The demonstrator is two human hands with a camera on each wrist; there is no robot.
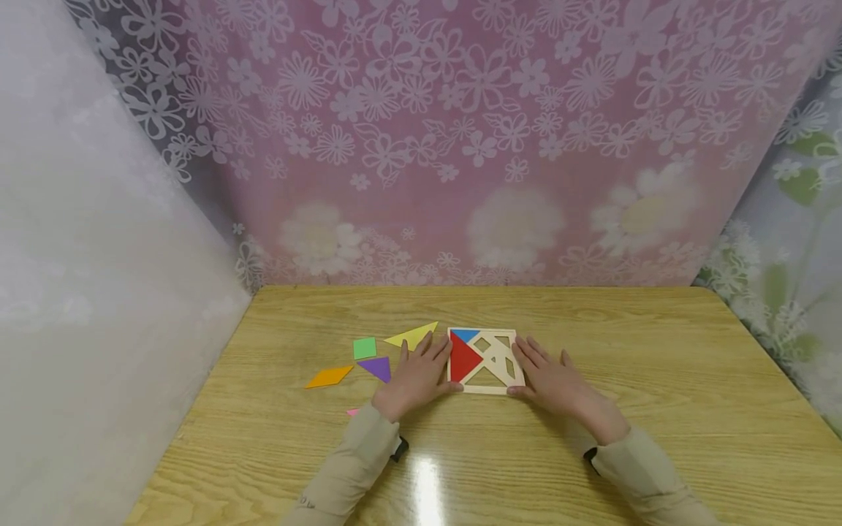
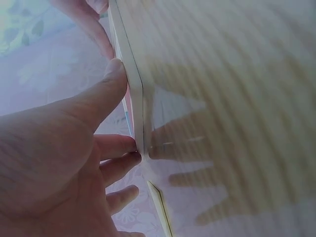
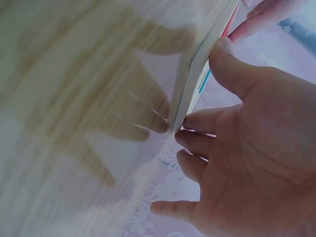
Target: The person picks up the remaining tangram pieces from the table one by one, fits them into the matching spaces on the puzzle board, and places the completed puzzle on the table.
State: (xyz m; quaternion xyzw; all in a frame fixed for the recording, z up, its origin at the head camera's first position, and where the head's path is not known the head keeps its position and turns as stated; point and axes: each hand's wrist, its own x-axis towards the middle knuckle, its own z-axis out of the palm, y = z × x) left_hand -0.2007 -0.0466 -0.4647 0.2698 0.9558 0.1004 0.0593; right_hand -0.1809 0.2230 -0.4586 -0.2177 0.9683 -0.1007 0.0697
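Note:
A wooden tangram tray [image 1: 485, 390] lies flat on the table between both hands. A red triangle [image 1: 464, 359] fills its left side, and a blue triangle [image 1: 464, 334] sits in the upper left corner; the other recesses show wood. My left hand [image 1: 416, 378] touches the tray's left edge with extended fingers, its thumb at the near left corner. Opposite it, my right hand [image 1: 551, 381] rests extended fingers along the right edge, thumb at the near right corner. Both wrist views show thumb and fingertips against the tray's side, with some fingers spread off it.
Left of the tray lie a yellow triangle [image 1: 411, 336], a green square [image 1: 365, 348], a purple triangle [image 1: 377, 367] and an orange parallelogram [image 1: 330, 377]. A pink piece [image 1: 352, 413] is mostly hidden by the left sleeve. Flowered cloth [image 1: 421, 146] hangs behind the wooden table [image 1: 658, 343].

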